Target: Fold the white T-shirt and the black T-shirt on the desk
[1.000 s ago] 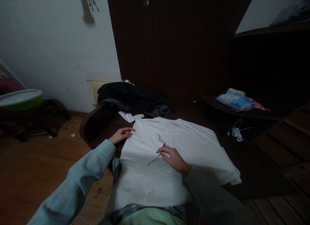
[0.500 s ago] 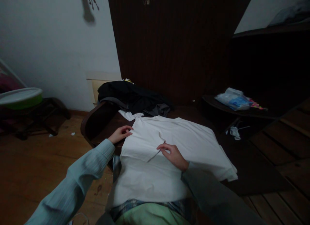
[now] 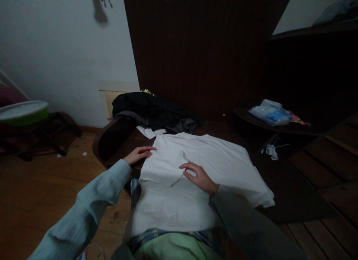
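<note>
A white T-shirt (image 3: 223, 159) lies spread over a dark wooden bench, its near part draped over my lap. One short sleeve is folded in across the shirt's left part. At the shirt's left edge, my left hand (image 3: 137, 154) rests with thumb and fingers apart, fingertips touching the cloth. My right hand (image 3: 200, 178) is over the folded sleeve's edge, its thumb and forefinger apart and the fingertips on or just above the fabric. Nothing shows gripped in either hand.
Dark clothes (image 3: 151, 109) are heaped behind the shirt on the bench (image 3: 104, 140). On the right, a plastic package (image 3: 270, 112) sits on a low dark shelf. A green basin (image 3: 26, 114) with a pale top stands on a stool at the left.
My right hand has loosened from its pinch on the sleeve, and its fingers have spread. The left hand's fingers have straightened a little over the shirt edge. The shirt looks nearly unchanged.
</note>
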{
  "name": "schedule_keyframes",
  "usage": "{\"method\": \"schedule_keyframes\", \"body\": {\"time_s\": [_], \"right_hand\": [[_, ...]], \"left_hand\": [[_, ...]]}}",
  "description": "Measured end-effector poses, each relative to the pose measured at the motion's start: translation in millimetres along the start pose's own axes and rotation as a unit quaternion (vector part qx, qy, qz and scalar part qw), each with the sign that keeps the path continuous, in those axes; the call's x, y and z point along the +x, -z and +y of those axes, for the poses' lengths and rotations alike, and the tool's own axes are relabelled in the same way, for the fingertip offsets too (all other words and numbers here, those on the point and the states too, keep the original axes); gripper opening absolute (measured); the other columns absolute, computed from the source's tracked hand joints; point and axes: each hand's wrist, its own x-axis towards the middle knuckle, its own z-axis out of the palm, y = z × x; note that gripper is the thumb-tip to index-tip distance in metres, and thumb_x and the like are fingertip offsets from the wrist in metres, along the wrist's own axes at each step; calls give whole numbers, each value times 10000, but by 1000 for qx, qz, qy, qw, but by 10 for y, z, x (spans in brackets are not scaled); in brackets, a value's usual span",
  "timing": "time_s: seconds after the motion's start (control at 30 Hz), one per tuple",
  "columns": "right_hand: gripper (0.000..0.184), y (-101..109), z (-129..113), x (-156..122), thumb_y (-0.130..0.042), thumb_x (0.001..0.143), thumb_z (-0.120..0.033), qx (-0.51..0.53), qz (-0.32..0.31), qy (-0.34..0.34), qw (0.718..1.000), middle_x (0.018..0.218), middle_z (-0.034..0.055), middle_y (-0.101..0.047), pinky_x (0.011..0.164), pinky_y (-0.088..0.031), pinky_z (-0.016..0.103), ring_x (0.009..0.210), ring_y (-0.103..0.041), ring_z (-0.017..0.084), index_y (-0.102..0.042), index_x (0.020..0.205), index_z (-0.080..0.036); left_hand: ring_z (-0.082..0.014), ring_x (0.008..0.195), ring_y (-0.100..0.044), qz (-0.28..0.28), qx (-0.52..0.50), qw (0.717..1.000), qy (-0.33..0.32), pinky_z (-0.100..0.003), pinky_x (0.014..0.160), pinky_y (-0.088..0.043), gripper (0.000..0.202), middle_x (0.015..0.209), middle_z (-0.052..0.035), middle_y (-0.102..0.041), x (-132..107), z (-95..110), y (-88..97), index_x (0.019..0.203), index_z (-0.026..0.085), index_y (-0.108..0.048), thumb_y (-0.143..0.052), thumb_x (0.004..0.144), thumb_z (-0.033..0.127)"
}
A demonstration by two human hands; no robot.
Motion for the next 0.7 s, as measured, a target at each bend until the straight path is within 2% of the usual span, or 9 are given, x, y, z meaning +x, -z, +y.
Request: {"method": "schedule_keyframes", "body": {"time_s": [0.07,0.13,0.27,0.33,0.57,0.7], "right_hand": [[227,24,-7,8,-498,807,-307,-2,-37,30,999,871,54,-635,804,-424,298,841,-560,157,-635,947,-193],[250,44,8,18,-502,812,-354,-10,-69,56,996,840,54,-633,790,-422,300,835,-549,159,-645,949,-202],[327,63,63,25,-488,815,-418,-8,-83,64,994,831,70,-623,778,-420,305,838,-535,166,-644,992,-193],[353,71,74,22,-475,817,-438,9,-83,51,995,828,71,-617,775,-420,298,829,-538,161,-646,999,-188],[391,90,43,16,-470,809,-470,52,-84,12,995,823,67,-600,770,-421,291,807,-554,158,-652,1003,-183],[386,60,54,20,-491,797,-462,69,-58,-4,996,833,75,-613,777,-422,295,816,-563,166,-661,981,-169]], "left_hand": [[-205,954,-507,-33,19,999,5,-290,858,-352,418,1057,-60,-601,-34,22,42,1063,171,-618,-545,734,420],[-196,923,-506,-70,59,996,15,-291,857,-346,423,1010,-55,-608,-80,45,99,1101,180,-599,-534,752,409],[-156,841,-502,-163,118,980,7,-254,809,-357,479,866,-21,-588,-172,80,222,1174,191,-541,-573,741,393],[-141,822,-500,-188,115,975,2,-237,786,-363,503,833,-10,-569,-197,72,261,1186,183,-527,-587,734,393],[-114,742,-477,-172,68,982,22,-213,696,-373,507,776,3,-534,-207,8,200,1156,166,-542,-602,714,407],[-105,684,-449,-161,46,986,11,-196,638,-359,491,727,8,-520,-229,25,133,1121,157,-560,-607,706,413]]}}
